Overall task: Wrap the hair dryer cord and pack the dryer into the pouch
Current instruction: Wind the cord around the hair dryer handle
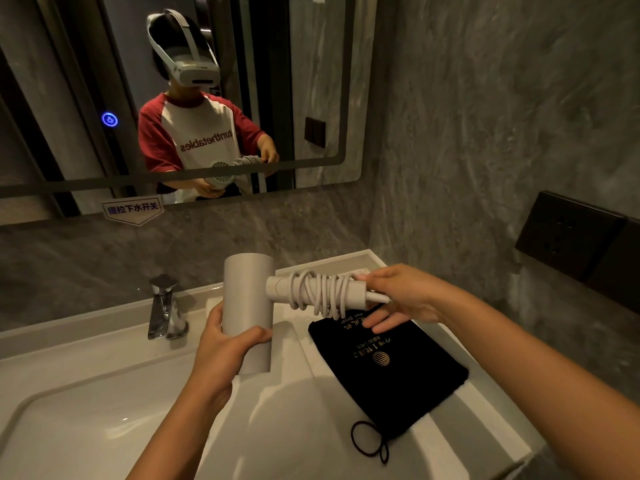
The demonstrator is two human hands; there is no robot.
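The hair dryer (247,306) is held above the sink (104,427), its handle pointing right with the cord (322,292) coiled around it, the pouch (391,372) lying on the sink's right ledge below the handle, and the tap (166,306) standing to the left.

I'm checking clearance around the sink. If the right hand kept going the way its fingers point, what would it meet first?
The right hand points left along the handle, so it would likely first meet the white cord coiled around the handle, then the matte white hair dryer barrel. Depth looks close but isn't certain.
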